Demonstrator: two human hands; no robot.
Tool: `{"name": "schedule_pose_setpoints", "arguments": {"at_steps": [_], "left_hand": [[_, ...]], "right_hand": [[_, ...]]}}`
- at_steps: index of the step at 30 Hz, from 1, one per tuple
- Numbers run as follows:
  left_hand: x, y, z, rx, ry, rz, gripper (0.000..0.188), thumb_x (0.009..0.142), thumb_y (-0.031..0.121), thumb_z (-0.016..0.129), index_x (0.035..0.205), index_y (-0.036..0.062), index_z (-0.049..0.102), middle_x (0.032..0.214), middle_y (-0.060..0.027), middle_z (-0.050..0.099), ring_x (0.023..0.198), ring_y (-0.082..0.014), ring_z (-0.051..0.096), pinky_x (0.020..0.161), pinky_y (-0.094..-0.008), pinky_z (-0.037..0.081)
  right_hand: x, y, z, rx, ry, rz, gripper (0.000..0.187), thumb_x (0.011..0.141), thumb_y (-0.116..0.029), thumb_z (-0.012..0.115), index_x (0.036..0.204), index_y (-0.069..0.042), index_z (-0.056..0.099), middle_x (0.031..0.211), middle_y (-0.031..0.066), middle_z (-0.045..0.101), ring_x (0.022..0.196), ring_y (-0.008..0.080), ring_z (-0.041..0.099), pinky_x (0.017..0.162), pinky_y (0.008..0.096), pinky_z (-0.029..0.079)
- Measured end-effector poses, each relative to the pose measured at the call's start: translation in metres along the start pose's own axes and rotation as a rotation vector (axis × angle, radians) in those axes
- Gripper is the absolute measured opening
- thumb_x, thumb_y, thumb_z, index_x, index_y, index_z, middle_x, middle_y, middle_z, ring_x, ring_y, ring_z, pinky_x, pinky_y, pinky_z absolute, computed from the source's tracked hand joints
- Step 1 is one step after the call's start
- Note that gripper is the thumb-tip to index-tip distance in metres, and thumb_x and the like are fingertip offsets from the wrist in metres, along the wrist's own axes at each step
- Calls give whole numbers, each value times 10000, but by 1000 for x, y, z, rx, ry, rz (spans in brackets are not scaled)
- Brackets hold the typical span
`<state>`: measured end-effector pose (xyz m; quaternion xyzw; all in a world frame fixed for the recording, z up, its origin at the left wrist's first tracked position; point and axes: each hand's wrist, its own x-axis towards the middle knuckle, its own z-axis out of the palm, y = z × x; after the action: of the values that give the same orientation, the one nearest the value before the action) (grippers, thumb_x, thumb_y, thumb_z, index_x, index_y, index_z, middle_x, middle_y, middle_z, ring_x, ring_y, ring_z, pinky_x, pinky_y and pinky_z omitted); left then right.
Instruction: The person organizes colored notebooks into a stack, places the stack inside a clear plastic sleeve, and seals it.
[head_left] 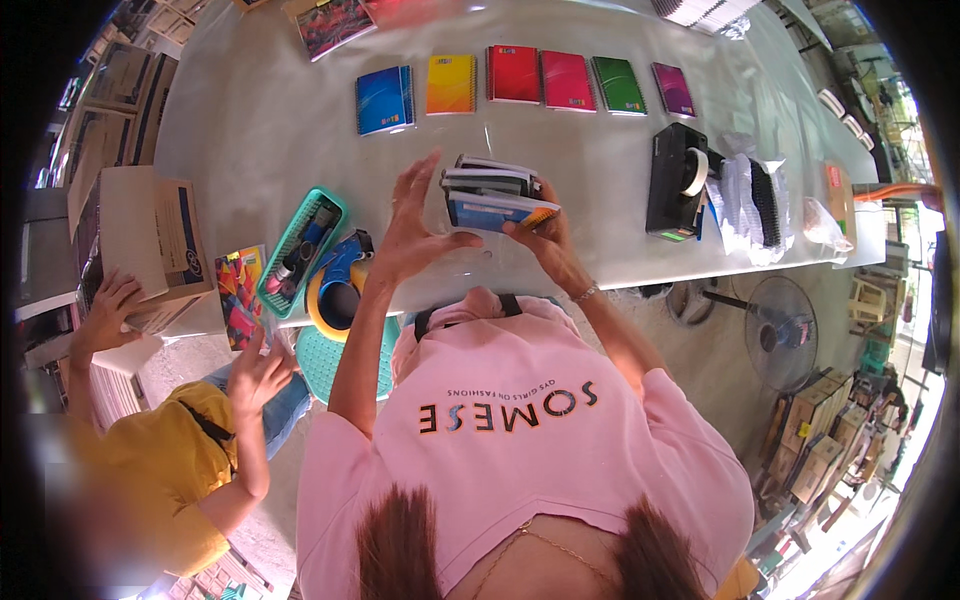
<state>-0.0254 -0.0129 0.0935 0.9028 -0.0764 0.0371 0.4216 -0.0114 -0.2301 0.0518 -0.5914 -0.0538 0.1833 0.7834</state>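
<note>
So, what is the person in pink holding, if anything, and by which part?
A stack of notebooks, held at its right side by the right hand. The left hand is open beside it.

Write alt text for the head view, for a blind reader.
The right hand holds a notebook stack over a table, the left hand open beside it. Coloured notebooks form a row beyond; a yellow-shirted co-worker is at left.

Before me, the pale table [240, 130] carries a row of coloured notebooks [513, 74] across the frame's upper middle, a black tape dispenser [668, 180] right of centre, a green basket [288, 242] left, and beyond the dispenser, seemingly, bagged spirals [742, 205].
</note>
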Motion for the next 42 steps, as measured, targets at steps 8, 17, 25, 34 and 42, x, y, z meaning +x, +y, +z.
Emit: {"name": "schedule_pose_setpoints", "arguments": {"at_steps": [8,17,25,34,42], "left_hand": [[-9,-43,62,-742,-89,-38,944,655,-38,751,1424,137,232,1329,-105,393,1285,-228,383,1078,-347,324],[-15,-41,65,-770,-131,-153,1048,707,25,780,1467,100,62,1379,-116,382,1288,-219,401,1062,-340,360],[-25,-35,55,-707,-150,-150,832,725,-15,754,1356,132,233,1308,-107,387,1259,-239,399,1058,-360,334],[-32,-35,56,-599,-129,-14,919,704,-155,486,1490,132,108,1399,-161,274,1352,-299,258,1139,-390,183],[-35,-25,65,-510,37,-61,922,683,-117,536,1483,111,139,1420,-185,249,1336,-330,237,1143,-407,180]], "right_hand": [[11,39,20,-340,85,-167,866,659,49,716,1407,-102,305,1306,82,471,1235,197,439,1007,334,402],[13,47,8,-178,98,-13,855,672,100,665,1411,-90,278,1290,80,486,1211,198,468,995,328,404],[-8,40,4,-176,64,75,808,723,26,620,1436,-96,260,1346,116,444,1264,217,412,1033,359,364],[-4,18,12,-329,-24,-75,745,726,34,524,1415,-116,285,1340,111,409,1274,219,377,1040,340,346],[9,44,-1,-336,-26,-38,724,692,67,546,1363,-93,325,1275,106,479,1199,205,449,1014,327,370]]}}
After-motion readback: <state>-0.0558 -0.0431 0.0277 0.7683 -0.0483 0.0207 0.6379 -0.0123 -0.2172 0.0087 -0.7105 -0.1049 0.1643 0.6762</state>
